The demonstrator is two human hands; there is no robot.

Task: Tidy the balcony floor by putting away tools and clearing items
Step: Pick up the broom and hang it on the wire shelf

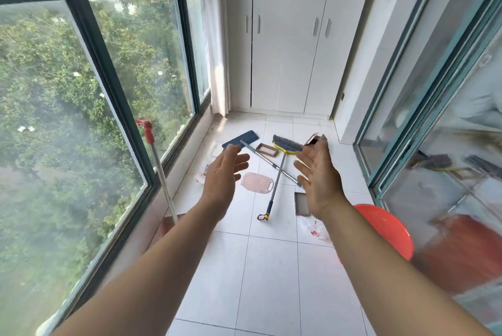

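While both arms stretch forward, the white cupboard (285, 37) stands shut and nothing looks tidied yet: mop (240, 140) and broom (286, 144) lie crossed on the tiles beside a pink board (256, 183); left hand (222, 175) and right hand (317, 172) hang spread, empty.

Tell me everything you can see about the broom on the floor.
The broom lies flat on the white tiled floor, untouched by either hand. Its grey bristle head in a yellow holder points toward the cupboard; the thin metal handle ends in a blue-and-yellow grip with a hanging loop. The handle crosses the flat mop's pole.
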